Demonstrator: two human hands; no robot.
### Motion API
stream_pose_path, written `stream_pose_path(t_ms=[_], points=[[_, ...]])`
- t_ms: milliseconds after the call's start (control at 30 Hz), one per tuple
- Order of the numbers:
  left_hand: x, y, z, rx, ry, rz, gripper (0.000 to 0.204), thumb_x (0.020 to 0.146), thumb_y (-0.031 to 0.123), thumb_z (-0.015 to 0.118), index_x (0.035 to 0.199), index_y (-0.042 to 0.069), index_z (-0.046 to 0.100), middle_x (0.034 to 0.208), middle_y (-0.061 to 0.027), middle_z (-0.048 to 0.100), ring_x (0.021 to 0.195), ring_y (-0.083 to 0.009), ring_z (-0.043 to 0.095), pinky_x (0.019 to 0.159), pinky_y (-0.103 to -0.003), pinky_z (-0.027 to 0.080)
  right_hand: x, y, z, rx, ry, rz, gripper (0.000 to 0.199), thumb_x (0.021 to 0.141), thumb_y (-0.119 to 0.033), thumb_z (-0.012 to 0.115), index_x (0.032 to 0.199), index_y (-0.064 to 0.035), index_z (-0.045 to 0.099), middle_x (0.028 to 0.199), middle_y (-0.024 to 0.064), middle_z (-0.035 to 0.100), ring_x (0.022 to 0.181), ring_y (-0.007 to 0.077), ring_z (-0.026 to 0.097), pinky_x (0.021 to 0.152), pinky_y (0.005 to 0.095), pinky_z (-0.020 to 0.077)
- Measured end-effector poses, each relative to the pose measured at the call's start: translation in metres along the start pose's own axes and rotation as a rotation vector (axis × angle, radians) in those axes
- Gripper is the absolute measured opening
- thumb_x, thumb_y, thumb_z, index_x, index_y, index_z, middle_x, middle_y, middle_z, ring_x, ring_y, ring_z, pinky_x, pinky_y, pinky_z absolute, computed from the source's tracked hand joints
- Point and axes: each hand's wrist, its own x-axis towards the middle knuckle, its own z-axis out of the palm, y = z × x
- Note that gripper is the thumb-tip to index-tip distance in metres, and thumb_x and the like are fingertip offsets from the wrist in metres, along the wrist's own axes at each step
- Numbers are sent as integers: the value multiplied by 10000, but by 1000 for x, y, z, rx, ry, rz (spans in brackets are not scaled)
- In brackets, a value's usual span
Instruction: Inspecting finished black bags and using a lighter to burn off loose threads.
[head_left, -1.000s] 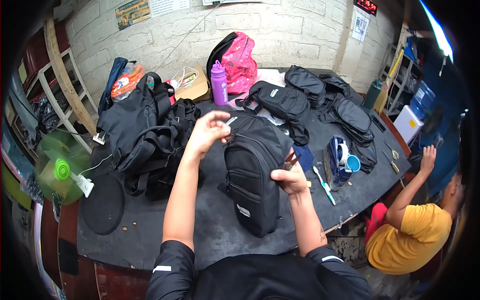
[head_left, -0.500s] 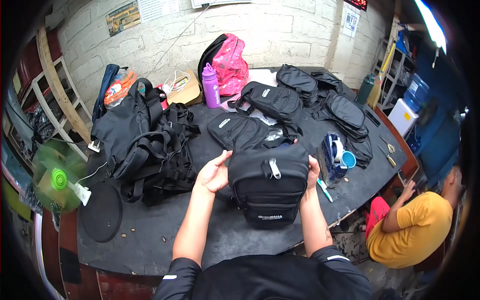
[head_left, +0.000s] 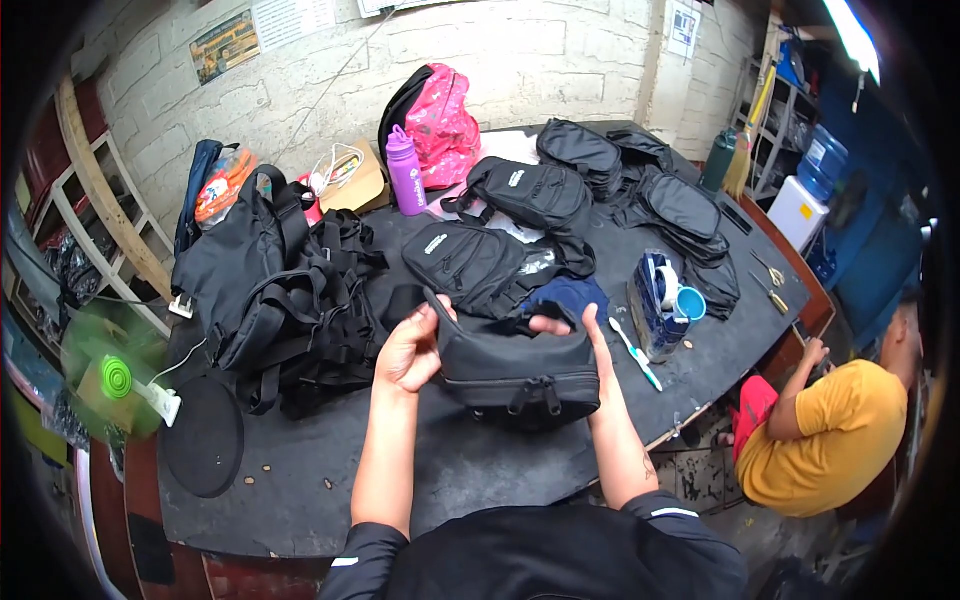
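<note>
A small black zip bag (head_left: 515,372) stands on the dark worktable (head_left: 330,470) right in front of me. My left hand (head_left: 412,350) grips its left end, thumb hooked over the top edge by a strap. My right hand (head_left: 585,335) holds the right end, fingers curled over the top. Two zip pulls hang at the bag's front. Directly behind it lie another black bag (head_left: 470,265) and a dark blue cloth (head_left: 565,298).
A heap of black backpacks (head_left: 270,300) fills the table's left side. A purple bottle (head_left: 405,170), a pink backpack (head_left: 440,125) and more black bags (head_left: 600,170) sit at the back. A toothbrush (head_left: 637,355) and blue cup (head_left: 685,303) lie right. A person in a yellow shirt (head_left: 820,430) crouches lower right.
The bag has gone from upright and lifted, to held facing me, to lying low on its side on the table. Both hands have come down with it and hold its ends.
</note>
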Motion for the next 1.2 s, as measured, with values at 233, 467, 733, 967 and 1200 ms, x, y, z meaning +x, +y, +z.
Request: stream_pose_path(t_ms=[233, 467, 733, 967, 1200], points=[[-21, 32, -46, 27, -102, -50, 259, 952, 188, 447, 1065, -13, 565, 1022, -127, 648, 953, -226, 631, 855, -403, 494, 14, -48, -2, 70, 62, -652, 99, 854, -247, 643, 847, -162, 590, 737, -54, 600, 546, 43, 510, 435, 190, 334], [-20, 26, -13, 86, -29, 116, 297, 971, 228, 414, 1075, 2, 576, 1034, -124, 649, 965, -224, 629, 901, -368, 485, 15, -33, 5, -8, 84, -700, 163, 842, -192, 662, 765, -161, 522, 653, -90, 450, 460, 20, 352, 421, 177, 276], [-28, -10, -5, 88, 276, 115, 547, 940, 444, 404, 1240, -8, 467, 1225, -138, 546, 1140, -264, 519, 1005, -413, 380, 15, 18, -8, 182, 131, -61, 429, 928, -391, 464, 1088, -5, 567, 971, 176, 646, 851, 325, 643, 782, 460, 526], [1, -76, -46, -16, 21, -420, 284, 909, 174, 492, 1088, -29, 579, 1059, -109, 627, 862, -194, 629, 807, -341, 518, 61, 17, 18, -612, -220, -168, 371, 820, -424, 653, 885, -63, 600, 675, -20, 517, 619, 107, 505, 593, 267, 425], [12, -16, -44, -136, 37, -157, 614, 897, 473, 461, 1226, -45, 477, 1215, -178, 546, 1111, -287, 539, 963, -416, 421, 71, -15, -18, -347, 48, -470, 434, 832, -403, 644, 1011, -15, 569, 912, 35, 590, 801, 123, 561, 759, 268, 449]])
